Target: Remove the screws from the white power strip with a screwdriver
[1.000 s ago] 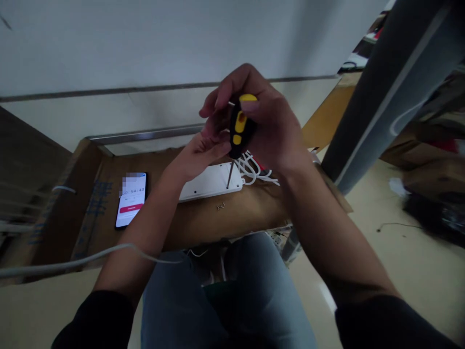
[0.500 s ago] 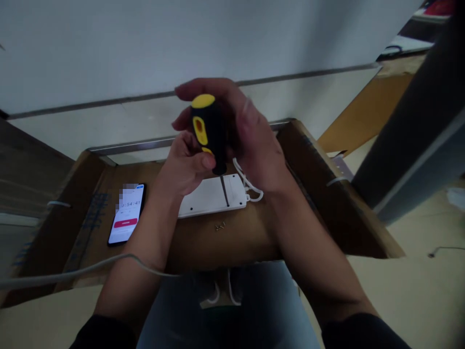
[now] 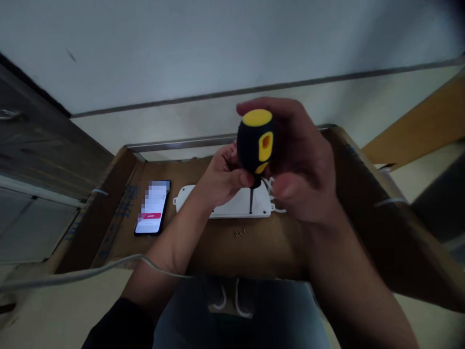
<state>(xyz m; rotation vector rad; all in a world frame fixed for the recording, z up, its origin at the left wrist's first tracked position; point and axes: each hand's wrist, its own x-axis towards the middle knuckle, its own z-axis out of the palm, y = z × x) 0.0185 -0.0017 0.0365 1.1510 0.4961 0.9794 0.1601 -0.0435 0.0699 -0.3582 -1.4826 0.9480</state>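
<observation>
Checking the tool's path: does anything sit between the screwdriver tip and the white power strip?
Nothing visible does. The screwdriver in the right hand has its tip on the power strip; the left hand touches its neck; loose screws lie apart.

Screwdriver (image 3: pixel 255 145): handle black, cap yellow, yellow insets within the grip; shaft below the grip dark grey; strip (image 3: pixel 236 206) under the grip plain white with dark holes; cord (image 3: pixel 272 186) just right of the grip white; screws (image 3: pixel 240 233) below the grip dull grey; phone (image 3: pixel 151 215) well left of the grip black-framed, screen white with a red bar; box (image 3: pixel 225 247) beneath the grip brown, blue print on its left flap; cable (image 3: pixel 72 274) far lower left off-white; jeans (image 3: pixel 189 315) blue; sleeve (image 3: pixel 119 325) black.
</observation>
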